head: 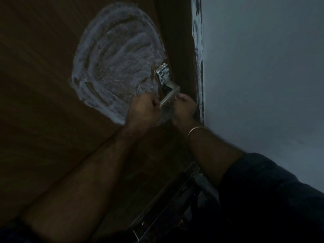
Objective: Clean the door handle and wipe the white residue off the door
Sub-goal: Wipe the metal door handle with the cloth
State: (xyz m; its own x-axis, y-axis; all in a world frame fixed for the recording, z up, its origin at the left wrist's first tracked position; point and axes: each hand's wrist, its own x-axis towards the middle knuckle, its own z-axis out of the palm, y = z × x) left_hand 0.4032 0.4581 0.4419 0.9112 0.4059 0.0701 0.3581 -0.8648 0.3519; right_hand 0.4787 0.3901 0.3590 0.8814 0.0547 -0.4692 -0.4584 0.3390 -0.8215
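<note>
A brown wooden door (40, 71) fills the left of the dim view. A large patch of smeared white residue (115, 55) covers it to the left of the metal door handle (171, 95), whose shiny plate (164, 74) also carries white smears. My left hand (143, 109) is closed around the free end of the lever. My right hand (185, 107) is closed just right of the lever, by its corner, with a thin pale cloth-like thing (165, 114) showing between the hands. What the right hand grips is hard to tell.
The dark door frame (182, 41) runs right of the handle, with white smears along its edge (197, 28). A pale grey wall (263, 67) fills the right side. A thin bangle (195, 130) sits on my right wrist. Dark floor edges lie below.
</note>
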